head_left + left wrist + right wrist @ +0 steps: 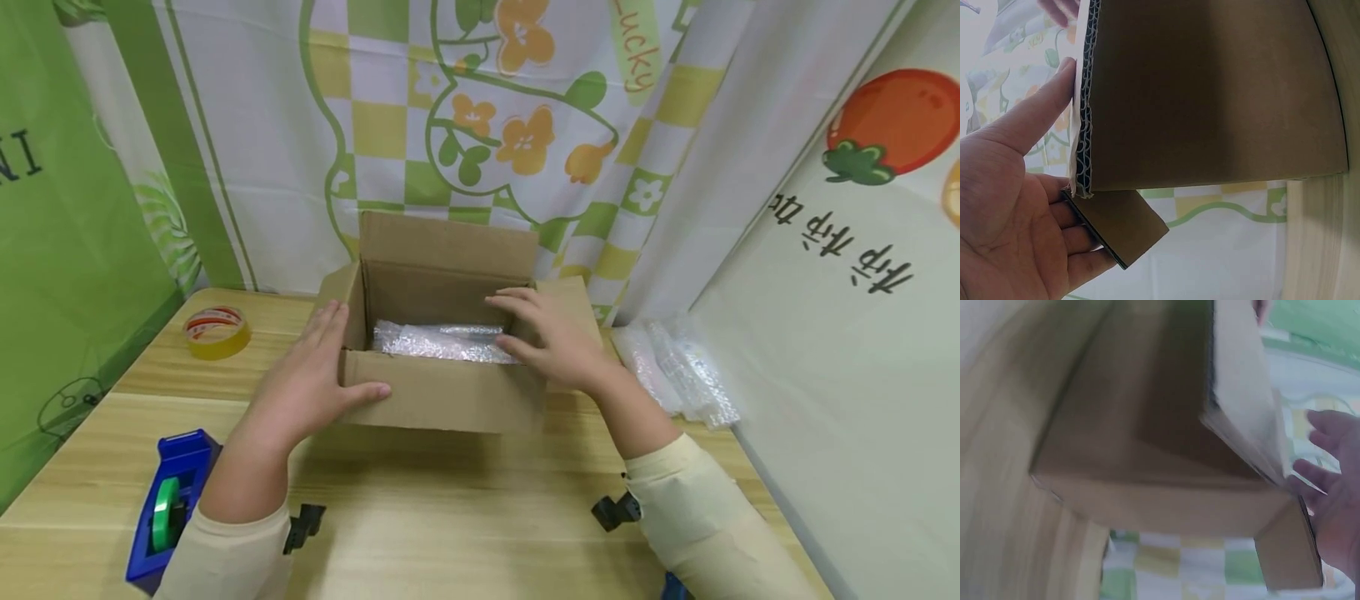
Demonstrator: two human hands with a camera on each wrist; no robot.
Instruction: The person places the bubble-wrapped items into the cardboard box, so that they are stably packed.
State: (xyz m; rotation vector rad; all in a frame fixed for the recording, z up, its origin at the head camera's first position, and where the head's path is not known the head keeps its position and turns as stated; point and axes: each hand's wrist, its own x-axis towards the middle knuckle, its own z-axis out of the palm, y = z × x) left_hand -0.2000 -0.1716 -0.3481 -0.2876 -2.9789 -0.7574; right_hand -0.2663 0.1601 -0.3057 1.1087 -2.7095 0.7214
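An open cardboard box (442,396) stands at the middle of the table with its flaps folded out. Inside lie bubble-wrapped packets (442,343). My left hand (307,392) rests at the box's left front corner, its straight fingers along the left flap (1124,226) and its thumb on the front flap. Over the right side of the box is my right hand (558,337), fingers loosely spread above the opening with nothing in them. In the right wrist view, that hand (1335,487) appears beside the box's upper corner.
A roll of yellow tape (217,335) sits at the table's back left. Nearer on the left stands a blue tape dispenser (168,508) with a green roll core. More bubble wrap (678,371) lies at the right, against the wall. A patterned curtain (480,125) hangs behind the box.
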